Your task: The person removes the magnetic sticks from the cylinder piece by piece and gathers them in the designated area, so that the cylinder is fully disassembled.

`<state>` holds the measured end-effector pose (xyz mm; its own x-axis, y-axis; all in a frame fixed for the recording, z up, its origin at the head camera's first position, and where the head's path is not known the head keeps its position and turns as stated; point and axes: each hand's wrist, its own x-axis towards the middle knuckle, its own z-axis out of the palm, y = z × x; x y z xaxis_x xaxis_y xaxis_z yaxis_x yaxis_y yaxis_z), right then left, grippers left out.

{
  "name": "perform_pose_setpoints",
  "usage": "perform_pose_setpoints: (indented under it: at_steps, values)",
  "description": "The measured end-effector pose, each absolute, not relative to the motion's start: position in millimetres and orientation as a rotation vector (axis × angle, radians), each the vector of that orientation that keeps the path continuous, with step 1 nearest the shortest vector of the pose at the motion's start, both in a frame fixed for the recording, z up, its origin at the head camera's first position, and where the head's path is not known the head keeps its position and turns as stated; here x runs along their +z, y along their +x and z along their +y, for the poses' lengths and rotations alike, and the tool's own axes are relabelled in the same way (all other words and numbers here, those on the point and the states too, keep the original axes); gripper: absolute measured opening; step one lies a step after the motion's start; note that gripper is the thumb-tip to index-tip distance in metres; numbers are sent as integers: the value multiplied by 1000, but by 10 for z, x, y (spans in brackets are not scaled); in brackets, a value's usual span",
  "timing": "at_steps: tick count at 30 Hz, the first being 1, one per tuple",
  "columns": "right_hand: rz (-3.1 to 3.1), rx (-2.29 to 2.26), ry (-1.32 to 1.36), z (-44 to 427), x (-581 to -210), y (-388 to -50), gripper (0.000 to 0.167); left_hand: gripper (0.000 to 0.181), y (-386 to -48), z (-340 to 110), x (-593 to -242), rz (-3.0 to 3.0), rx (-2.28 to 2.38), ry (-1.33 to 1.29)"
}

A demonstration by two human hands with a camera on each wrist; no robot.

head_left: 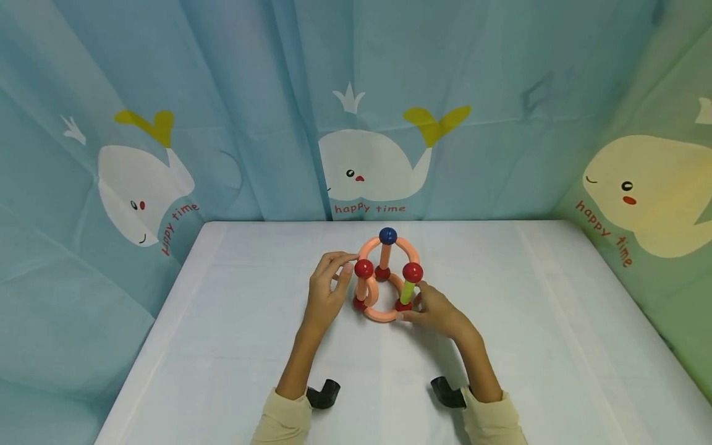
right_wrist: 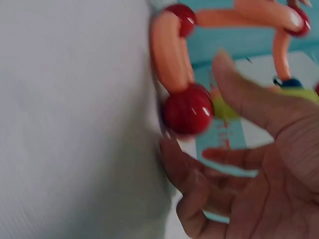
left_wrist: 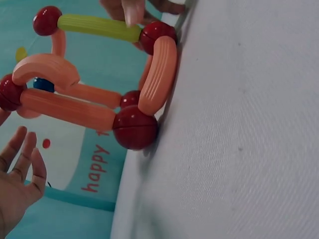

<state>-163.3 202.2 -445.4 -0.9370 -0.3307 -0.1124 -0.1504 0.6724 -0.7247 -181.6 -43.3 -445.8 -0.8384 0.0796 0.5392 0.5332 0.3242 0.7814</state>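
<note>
A frame of toy rods and balls stands on the table. Its base has curved orange rods (head_left: 381,316) and red balls; uprights carry a blue ball (head_left: 388,235) at the back and two red balls in front. The front right upright is a yellow-green rod (head_left: 408,292). A curved orange rod (left_wrist: 47,69) hangs from the upper left red ball (head_left: 364,268), its lower end free. Beside that ball is my left hand (head_left: 328,290), fingers loosely extended. My right hand (head_left: 439,312) spreads thumb and fingers about the lower right red ball (right_wrist: 187,109), without gripping it.
The white table (head_left: 556,346) ends at a blue curtain (head_left: 250,74) printed with whales, behind and at the left. A greenish curtain (head_left: 684,296) hangs at the right. Black curved pieces (head_left: 324,394) stick out at both wrists.
</note>
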Motion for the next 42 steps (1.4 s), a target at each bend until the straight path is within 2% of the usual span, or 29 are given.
perform_pose_setpoints:
  at_steps: [5, 14, 16, 22, 29, 35, 42]
  values:
    - [2776, -1092, -270, 1857, -4531, -1648, 37, 22, -1820, -422, -4468, -2150, -1583, -544]
    - [2861, -1097, -161, 1805, -4551, -1699, 17, 20, -1805, -416, -4464, -2115, -1559, -595]
    - [2861, -1120, -156, 1834, -4555, -1732, 17, 19, -1804, -420, -4461, -2094, -1556, -620]
    - [2842, -1111, -155, 1935, -4565, -1875, 36, 17, -1777, -397, -4403, -2024, -1560, -699]
    - [2807, -1101, -292, 1998, -4586, -2056, 34, 23, -1701, -340, -4277, -2009, -1583, -872]
    - [2770, -1145, -364, 1997, -4584, -2154, 36, 29, -1703, -293, -4331, -2046, -1596, -912]
    - [2778, -1146, -317, 2021, -4488, -2065, 37, 34, -1726, -255, -4409, -2052, -1621, -974]
